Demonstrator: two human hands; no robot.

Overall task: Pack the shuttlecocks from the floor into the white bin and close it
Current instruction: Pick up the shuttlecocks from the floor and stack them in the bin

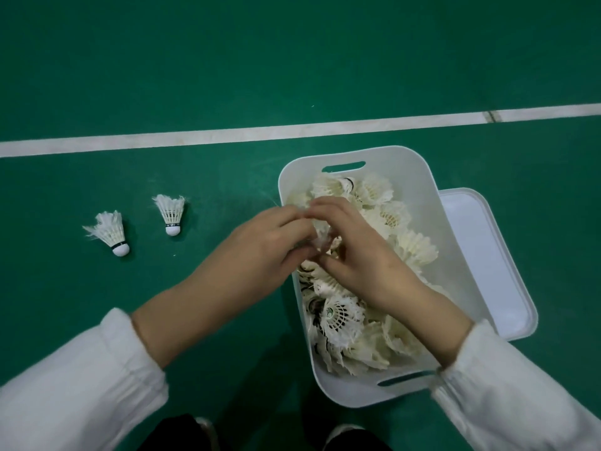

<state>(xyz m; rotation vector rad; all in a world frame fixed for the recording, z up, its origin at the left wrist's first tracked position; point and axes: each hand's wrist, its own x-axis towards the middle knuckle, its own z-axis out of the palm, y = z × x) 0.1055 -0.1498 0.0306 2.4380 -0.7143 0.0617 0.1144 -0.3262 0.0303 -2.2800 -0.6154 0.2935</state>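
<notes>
Green court floor (292, 60) with a white line (227, 133) across it lies under the person, who crouches over the white bin (419, 177). The bin already carries a pile of shuttlecocks (341, 317). Above its left edge the left hand (266, 242) and the right hand (354, 252) meet, and the curled fingers of both pinch one held shuttlecock (322, 237) between them. I judge the packing step is near its end: this one has to be let go into the pile. Two shuttlecocks (110, 232) stand on the floor, well apart from the bin on the left. The next move calls for a reach to the left for them, and afterwards for the lid (487, 255), which lies just beside the bin on the right.
</notes>
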